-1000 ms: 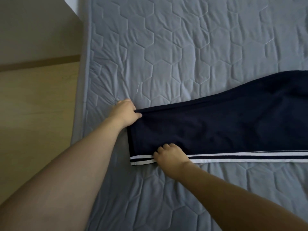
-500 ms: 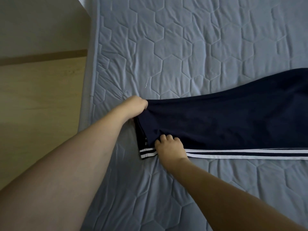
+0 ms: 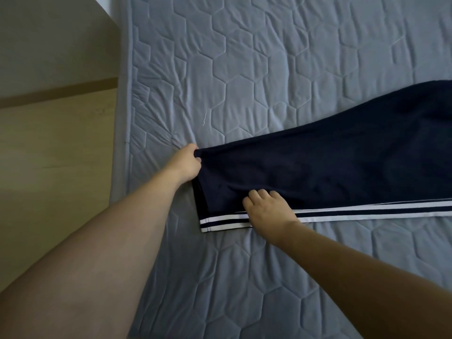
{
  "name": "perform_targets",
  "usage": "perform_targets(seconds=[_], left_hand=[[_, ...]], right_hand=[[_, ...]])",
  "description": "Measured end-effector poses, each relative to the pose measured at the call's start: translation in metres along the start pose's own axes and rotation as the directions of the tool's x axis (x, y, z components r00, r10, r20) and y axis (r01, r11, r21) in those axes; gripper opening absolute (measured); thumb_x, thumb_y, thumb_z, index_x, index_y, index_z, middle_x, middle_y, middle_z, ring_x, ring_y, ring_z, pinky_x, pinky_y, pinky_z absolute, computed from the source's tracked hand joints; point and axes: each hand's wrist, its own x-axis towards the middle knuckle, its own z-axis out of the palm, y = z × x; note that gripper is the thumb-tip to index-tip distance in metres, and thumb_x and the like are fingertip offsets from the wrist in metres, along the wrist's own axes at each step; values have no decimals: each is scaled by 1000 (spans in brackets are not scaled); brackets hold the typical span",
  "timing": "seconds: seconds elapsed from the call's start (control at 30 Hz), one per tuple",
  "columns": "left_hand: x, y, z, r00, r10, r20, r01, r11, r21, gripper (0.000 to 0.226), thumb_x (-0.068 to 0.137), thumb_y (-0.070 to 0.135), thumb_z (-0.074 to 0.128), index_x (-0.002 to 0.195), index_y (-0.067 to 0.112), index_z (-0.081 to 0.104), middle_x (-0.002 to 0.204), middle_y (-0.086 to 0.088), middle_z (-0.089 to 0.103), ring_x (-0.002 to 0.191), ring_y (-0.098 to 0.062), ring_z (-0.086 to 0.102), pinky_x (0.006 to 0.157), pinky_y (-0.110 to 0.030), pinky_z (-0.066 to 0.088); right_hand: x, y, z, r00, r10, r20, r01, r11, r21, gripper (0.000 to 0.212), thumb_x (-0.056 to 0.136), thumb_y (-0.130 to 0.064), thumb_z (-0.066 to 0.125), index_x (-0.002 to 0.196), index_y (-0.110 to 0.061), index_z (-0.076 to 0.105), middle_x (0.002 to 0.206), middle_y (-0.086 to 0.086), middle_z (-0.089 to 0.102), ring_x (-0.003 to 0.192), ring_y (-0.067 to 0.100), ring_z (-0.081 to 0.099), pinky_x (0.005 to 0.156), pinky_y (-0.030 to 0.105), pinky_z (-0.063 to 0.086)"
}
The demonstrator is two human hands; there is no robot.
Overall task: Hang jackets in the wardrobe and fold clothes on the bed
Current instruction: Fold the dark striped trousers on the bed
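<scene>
Head view: navy trousers (image 3: 318,172) lie flat on the bed (image 3: 244,69), long axis running rightward from both hands. Left hand (image 3: 187,165) pinches the far hem corner; right hand (image 3: 267,207), fingers curled, presses the near striped edge.

The navy trousers (image 3: 318,172) run off the right edge; the left hand (image 3: 187,165) hides its own fingertips.
</scene>
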Motion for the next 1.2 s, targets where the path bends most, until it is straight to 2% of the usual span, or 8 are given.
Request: perform_targets(seconds=[0.13, 0.4, 0.5, 0.63, 0.77, 0.87, 1.07, 1.2], left_hand=[[1, -2, 1, 1000, 7, 12, -7, 1000, 0, 4, 97, 19, 47, 99, 19, 50, 103, -2, 57, 94, -22, 56, 80, -33, 42], [-1, -5, 1, 1000, 7, 20, -6, 998, -66, 5, 96, 18, 46, 99, 18, 51, 101, -4, 59, 90, -21, 57, 74, -31, 40], [0, -8, 6, 1000, 0, 11, 1, 992, -126, 6, 96, 18, 46, 100, 18, 51, 101, -4, 59, 91, -21, 56, 74, -31, 39], [1, -11, 12, 1000, -14, 13, 16, 988, -154, 6, 95, 17, 48, 99, 20, 49, 103, -2, 56, 92, -20, 54, 76, -30, 38], [1, -11, 14, 999, -31, 8, 32, 985, -170, 6, 94, 17, 48, 97, 22, 48, 100, 0, 56, 89, -19, 54, 75, -30, 39], [2, -10, 12, 999, -44, 27, 49, 981, -187, 7, 92, 16, 47, 96, 21, 49, 96, -1, 57, 87, -20, 56, 72, -31, 41], [4, -4, 8, 995, -76, 69, 90, 965, -247, 27, 94, 38, 38, 98, 15, 50, 90, 2, 54, 81, -15, 51, 64, -31, 34], [6, -10, 3, 1000, -15, 1, 15, 986, -168, 20, 97, 21, 43, 106, 11, 58, 100, -5, 60, 87, -21, 56, 71, -30, 42]], right_hand=[[6, -1, -9, 999, -21, 36, 21, 1000, 4, 31, 88, -8, 48, 119, -11, 49, 117, 8, 52, 104, 26, 51, 81, 33, 38], [11, 2, -15, 994, 32, 104, -28, 999, -39, 31, 88, -7, 48, 119, -10, 50, 117, 8, 53, 106, 25, 52, 85, 33, 41], [17, 9, -28, 979, 34, 203, -75, 977, 198, 25, 85, -9, 51, 109, -15, 55, 114, 4, 55, 104, 23, 54, 85, 32, 43], [10, 16, -38, 894, -76, 442, -194, 823, 534, 6, 88, -19, 47, 87, -21, 53, 107, 2, 59, 94, 20, 54, 78, 29, 42], [-2, -2, -27, 953, -16, 302, -66, 963, 259, 42, 85, -33, 55, 122, -17, 44, 122, 5, 49, 111, 26, 50, 93, 38, 43], [2, -25, -17, 990, -51, 130, 41, 996, 80, 46, 87, -30, 58, 125, -16, 37, 122, 6, 46, 109, 27, 48, 89, 38, 39], [19, -57, -16, 981, -188, -55, 194, 969, 155, 32, 88, -7, 47, 120, -11, 47, 116, 9, 49, 101, 28, 49, 80, 36, 38], [18, -66, -3, 979, -201, -25, 202, 964, 172, 41, 93, -17, 46, 133, -13, 42, 125, 7, 44, 105, 27, 46, 89, 37, 38]])
